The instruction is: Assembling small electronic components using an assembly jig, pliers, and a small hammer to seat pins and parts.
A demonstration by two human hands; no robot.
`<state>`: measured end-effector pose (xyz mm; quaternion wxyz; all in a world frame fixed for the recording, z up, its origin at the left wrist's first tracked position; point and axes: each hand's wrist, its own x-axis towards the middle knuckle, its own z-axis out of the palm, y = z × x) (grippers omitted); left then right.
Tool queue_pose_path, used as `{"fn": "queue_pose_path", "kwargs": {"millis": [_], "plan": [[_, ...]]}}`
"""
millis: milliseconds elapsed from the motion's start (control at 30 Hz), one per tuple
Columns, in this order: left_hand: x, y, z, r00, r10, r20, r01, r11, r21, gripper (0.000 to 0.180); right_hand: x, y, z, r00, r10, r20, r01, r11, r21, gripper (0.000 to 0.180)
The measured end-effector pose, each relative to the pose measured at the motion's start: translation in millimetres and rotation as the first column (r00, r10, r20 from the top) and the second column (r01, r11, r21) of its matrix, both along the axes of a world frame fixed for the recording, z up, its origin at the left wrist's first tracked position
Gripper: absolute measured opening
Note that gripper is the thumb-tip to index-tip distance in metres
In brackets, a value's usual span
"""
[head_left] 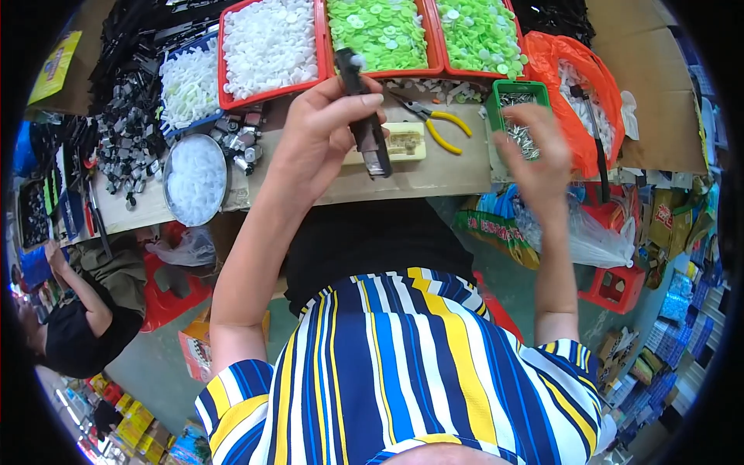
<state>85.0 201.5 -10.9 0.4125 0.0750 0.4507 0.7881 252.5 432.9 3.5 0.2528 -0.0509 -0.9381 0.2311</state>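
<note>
Fingers (358, 102) of the left hand (322, 136) are closed around a dark, narrow plastic part (366, 124), held upright just above the workbench edge (434, 180). It is judged light and rigid; mid-body is the secure hold. Right hand (535, 151), blurred, hovers over the green tray (518, 94) of metal pins; its grasp cannot be determined.

Red trays (321, 46) hold white and green discs (377, 31); yellow-handled pliers (435, 122); blue-yellow-white striped shirt (403, 372).
</note>
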Motion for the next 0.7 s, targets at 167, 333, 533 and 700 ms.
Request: {"fn": "queue_pose_path", "kwargs": {"millis": [167, 333, 533, 700], "plan": [[9, 13, -2, 0.943, 0.073, 0.324, -0.124, 0.982, 0.14, 0.011, -28, -83, -14, 0.932, 0.362, -0.031, -0.346, 0.857, -0.383, 0.04], [13, 15, -17, 0.898, 0.059, 0.435, -0.202, 0.935, 0.291, 0.023, -33, -99, -24, 0.915, 0.386, -0.114, -0.376, 0.72, -0.583, 0.042], [24, 23, -22, 0.797, -0.041, 0.602, -0.219, 0.91, 0.352, 0.03, -27, -89, -22, 0.887, 0.429, -0.173, -0.452, 0.721, -0.526, 0.044], [35, 32, -7, 0.781, 0.043, 0.623, -0.279, 0.917, 0.286, 0.031, -19, -84, -20, 0.897, 0.4, -0.188, -0.437, 0.732, -0.523, 0.04]]}}
